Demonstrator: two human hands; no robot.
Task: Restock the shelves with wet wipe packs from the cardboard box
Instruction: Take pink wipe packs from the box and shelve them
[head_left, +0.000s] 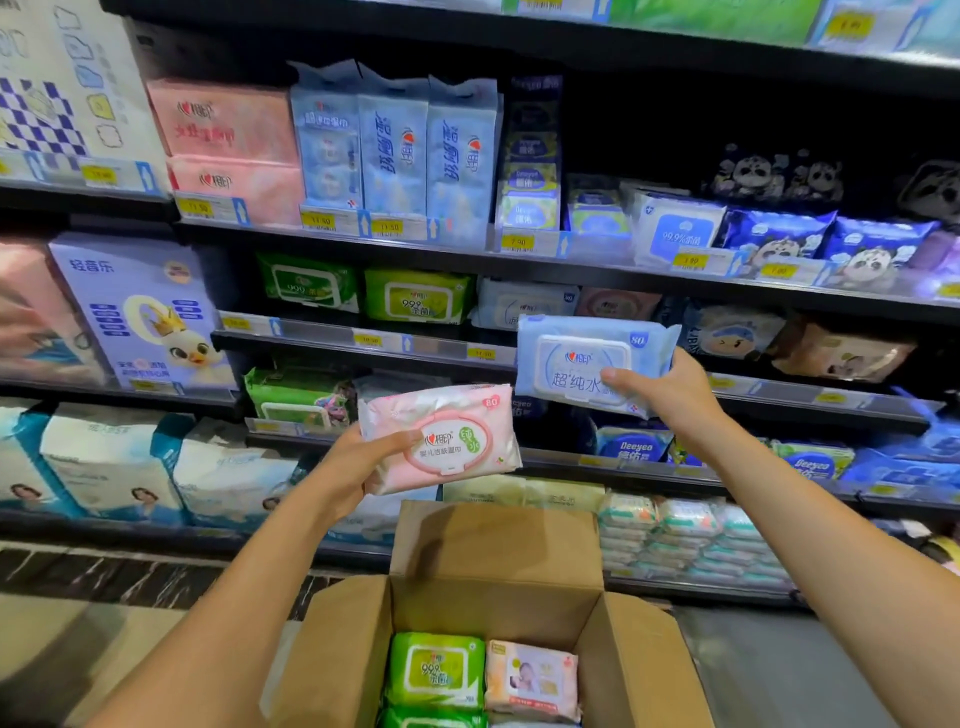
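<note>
My left hand (358, 462) grips a pink wet wipe pack (447, 436) by its left end, held up in front of the lower shelves. Higher and to the right, my right hand (660, 389) holds a light blue wet wipe pack (576, 358) by its right end, level with the shelf (363, 345) that carries green packs (415, 296) and pale blue packs. Below me stands the open cardboard box (493, 561), with a green pack (436, 667) and a pink baby-picture pack (532, 678) showing inside.
Dark shelves run across the whole view, filled with wipes and tissue packs behind yellow price tags. Large tissue bundles (135, 312) fill the left bays. Stacked small packs (691, 540) sit on the bottom shelf at the right. The box flaps stand open toward the shelves.
</note>
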